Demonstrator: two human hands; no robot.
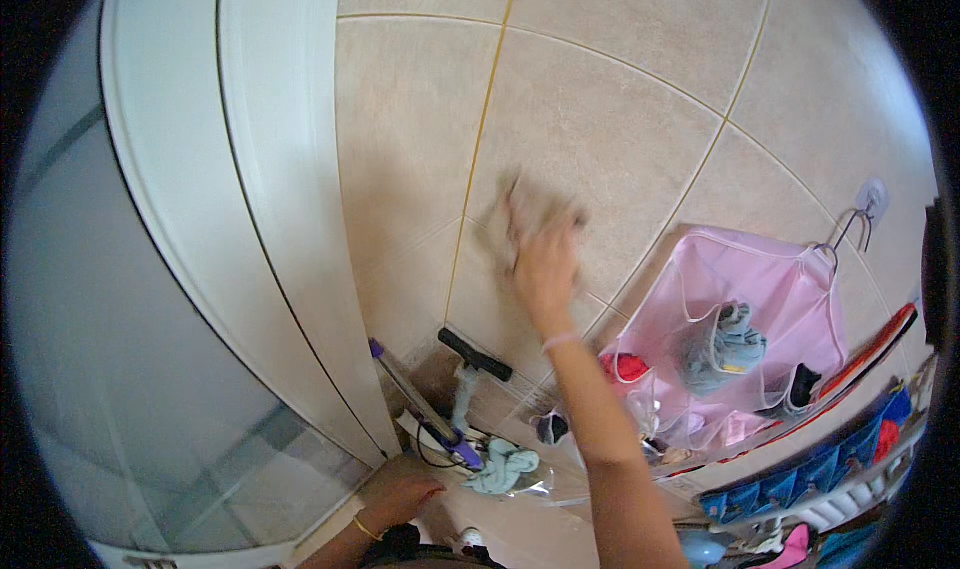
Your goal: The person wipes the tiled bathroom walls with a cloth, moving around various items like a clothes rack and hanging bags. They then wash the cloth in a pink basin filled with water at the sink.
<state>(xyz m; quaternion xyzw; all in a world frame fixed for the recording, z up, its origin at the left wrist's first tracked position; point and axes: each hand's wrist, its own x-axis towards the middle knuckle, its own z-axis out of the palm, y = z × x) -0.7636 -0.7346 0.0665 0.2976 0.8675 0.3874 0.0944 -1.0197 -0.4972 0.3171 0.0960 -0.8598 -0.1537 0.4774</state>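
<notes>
My right hand [546,246] is raised at the tiled wall [600,149], blurred by motion. Whether it holds anything cannot be made out. Low in the picture, my left hand [405,498] hangs near my body, by the foot of the white door frame; its fingers are partly in shadow. Below and left of my right hand, a black-headed squeegee [475,353] leans against the wall. Beside it stands a purple and grey long-handled tool [427,411], with a pale green cloth [502,465] at its lower end.
At right, a pink hanging organizer [750,276] with stuffed pockets hangs from a wall hook [872,197]. A blue pocket organizer [810,473] and a white rack [847,505] are below it. On the left are a white frame [281,156] and a grey glass panel [150,329].
</notes>
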